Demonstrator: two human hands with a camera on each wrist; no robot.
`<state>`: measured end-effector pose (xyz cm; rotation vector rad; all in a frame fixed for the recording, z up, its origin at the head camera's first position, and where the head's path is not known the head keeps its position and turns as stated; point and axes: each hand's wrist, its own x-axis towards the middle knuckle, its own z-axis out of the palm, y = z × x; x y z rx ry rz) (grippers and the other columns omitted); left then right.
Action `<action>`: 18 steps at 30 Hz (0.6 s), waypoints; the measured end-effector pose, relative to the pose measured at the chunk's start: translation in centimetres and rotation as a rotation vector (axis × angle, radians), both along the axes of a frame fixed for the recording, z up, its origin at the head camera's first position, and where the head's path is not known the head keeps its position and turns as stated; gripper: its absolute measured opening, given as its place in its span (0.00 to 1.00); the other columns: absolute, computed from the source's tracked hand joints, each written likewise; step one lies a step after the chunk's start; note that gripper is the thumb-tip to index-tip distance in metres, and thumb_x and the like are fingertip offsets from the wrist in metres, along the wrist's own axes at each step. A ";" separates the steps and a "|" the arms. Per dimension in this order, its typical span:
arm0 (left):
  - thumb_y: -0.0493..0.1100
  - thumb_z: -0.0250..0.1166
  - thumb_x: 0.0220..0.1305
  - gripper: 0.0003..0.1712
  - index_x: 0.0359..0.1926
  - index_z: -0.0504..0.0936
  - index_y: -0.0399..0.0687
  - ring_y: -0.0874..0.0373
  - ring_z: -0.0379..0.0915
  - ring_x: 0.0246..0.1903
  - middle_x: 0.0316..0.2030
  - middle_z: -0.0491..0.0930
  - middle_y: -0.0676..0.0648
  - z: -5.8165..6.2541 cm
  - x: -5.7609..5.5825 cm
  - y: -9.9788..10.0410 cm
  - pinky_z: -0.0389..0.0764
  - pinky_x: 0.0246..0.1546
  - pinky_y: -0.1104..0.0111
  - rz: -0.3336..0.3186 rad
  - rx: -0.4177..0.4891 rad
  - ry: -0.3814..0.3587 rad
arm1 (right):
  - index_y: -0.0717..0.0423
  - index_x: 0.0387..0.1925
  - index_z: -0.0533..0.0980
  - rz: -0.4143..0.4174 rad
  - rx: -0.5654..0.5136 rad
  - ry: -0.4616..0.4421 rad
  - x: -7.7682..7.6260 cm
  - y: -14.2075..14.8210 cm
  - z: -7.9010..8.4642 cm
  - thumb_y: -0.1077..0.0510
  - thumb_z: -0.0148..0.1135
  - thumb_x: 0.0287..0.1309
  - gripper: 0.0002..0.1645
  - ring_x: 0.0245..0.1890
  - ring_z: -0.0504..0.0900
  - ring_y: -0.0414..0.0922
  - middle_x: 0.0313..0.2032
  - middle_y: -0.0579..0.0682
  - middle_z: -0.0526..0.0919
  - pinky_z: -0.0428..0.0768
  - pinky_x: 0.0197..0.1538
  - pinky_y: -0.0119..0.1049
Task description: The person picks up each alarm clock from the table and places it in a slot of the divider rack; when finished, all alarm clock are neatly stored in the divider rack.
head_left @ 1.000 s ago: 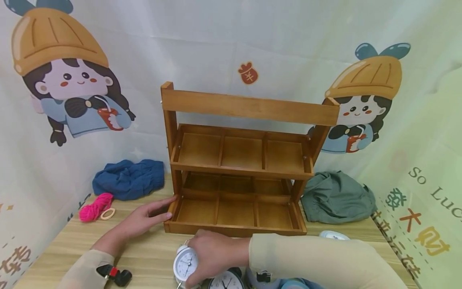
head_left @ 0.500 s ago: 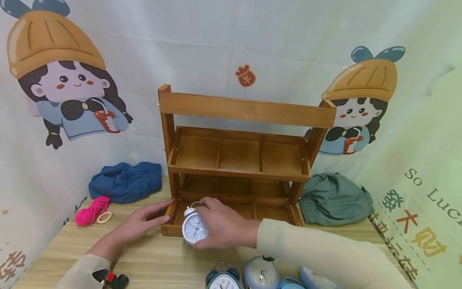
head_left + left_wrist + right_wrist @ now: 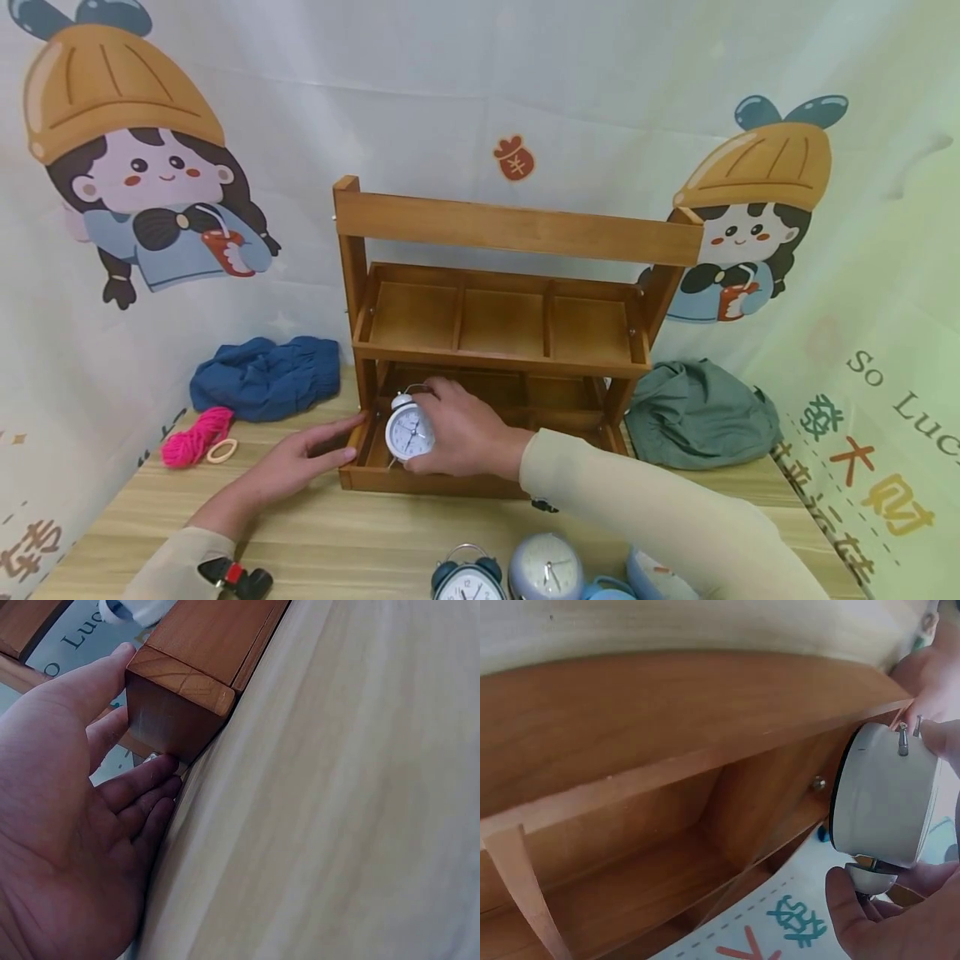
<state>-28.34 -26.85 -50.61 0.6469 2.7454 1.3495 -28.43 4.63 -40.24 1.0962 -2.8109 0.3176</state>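
Note:
My right hand (image 3: 461, 429) grips a small white twin-bell alarm clock (image 3: 409, 432) by its side. In the head view the clock is over the left lower compartment of a brown wooden two-tier shelf (image 3: 487, 485), near its front edge. The right wrist view shows the clock's white casing (image 3: 881, 799), with a bell among my fingers and metal feet at the other end. Whether the clock touches the shelf cannot be told. My left hand (image 3: 296, 458) touches the shelf's lower left end; in the left wrist view its thumb and loosely extended fingers lie against the wooden corner (image 3: 180, 697).
At the front stand a dark twin-bell clock (image 3: 468, 579), a lavender round clock (image 3: 546, 567) and a blue item (image 3: 607, 590). Blue cloth (image 3: 262, 379), pink yarn (image 3: 197, 437) and a wooden ring (image 3: 222, 451) lie left; grey-green cloth (image 3: 701, 414) lies right.
My right hand has lifted the white clock from the table's front and carried it forward over the lower shelf compartment. My left hand has stayed at the shelf's left end.

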 end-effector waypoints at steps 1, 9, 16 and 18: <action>0.55 0.66 0.83 0.34 0.83 0.74 0.54 0.31 0.63 0.79 0.80 0.71 0.40 0.1 0.0 0.0 0.64 0.77 0.31 0.000 0.001 -0.003 | 0.56 0.72 0.78 -0.002 0.003 0.007 -0.2 -0.1 0.0 0.33 0.83 0.56 0.51 0.59 0.80 0.46 0.70 0.55 0.77 0.86 0.60 0.36; 0.55 0.66 0.83 0.34 0.83 0.74 0.55 0.30 0.62 0.80 0.81 0.70 0.40 0.1 0.1 -0.1 0.62 0.77 0.29 0.002 0.008 -0.006 | 0.55 0.72 0.78 -0.006 0.095 0.075 -1.9 -0.7 -1.4 0.31 0.83 0.54 0.52 0.54 0.82 0.44 0.69 0.53 0.78 0.86 0.60 0.37; 0.56 0.66 0.83 0.34 0.83 0.74 0.55 0.30 0.63 0.80 0.81 0.70 0.40 0.0 0.1 -0.2 0.62 0.76 0.28 0.001 0.004 -0.007 | 0.54 0.74 0.77 -0.009 0.136 0.044 -2.9 -1.0 -2.8 0.31 0.81 0.57 0.52 0.56 0.82 0.44 0.70 0.51 0.77 0.85 0.61 0.38; 0.55 0.66 0.83 0.34 0.83 0.74 0.54 0.30 0.63 0.79 0.81 0.70 0.39 0.2 0.2 -0.2 0.63 0.76 0.28 -0.003 0.007 -0.005 | 0.53 0.74 0.77 -0.016 0.129 0.013 -3.1 -1.1 -2.9 0.31 0.81 0.58 0.52 0.57 0.82 0.44 0.70 0.51 0.77 0.84 0.63 0.38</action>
